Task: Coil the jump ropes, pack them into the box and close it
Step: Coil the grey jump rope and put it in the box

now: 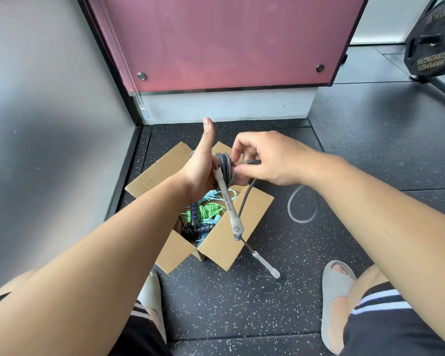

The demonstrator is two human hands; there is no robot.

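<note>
Here we see the left hand (201, 170) raised above the open cardboard box (231, 237), thumb pointing straight up, with the grey jump rope (224, 163) wound in several loops round it. Its fingers are mostly hidden behind the coil and the other hand, so we cannot tell whether they curl or lie straight. One pale grey handle (228, 204) hangs down from the coil over the box. The right hand (265, 160) is just beside the coil, thumb and fingers pinching the rope's free length. From there the rope drops past the box's right flap to the second handle (266, 264), which lies on the speckled black floor (344, 253) – another stretch of it curves in a loop (302, 209) on the floor to the right. Inside the box we make out a green rope (206, 210), a light blue rope (213, 195) and a black rope with blue-banded handles (194, 226), all bundled together. The box stands on the floor between the person's feet in grey slides (334, 299), near a pink wall panel (229, 39)
</note>
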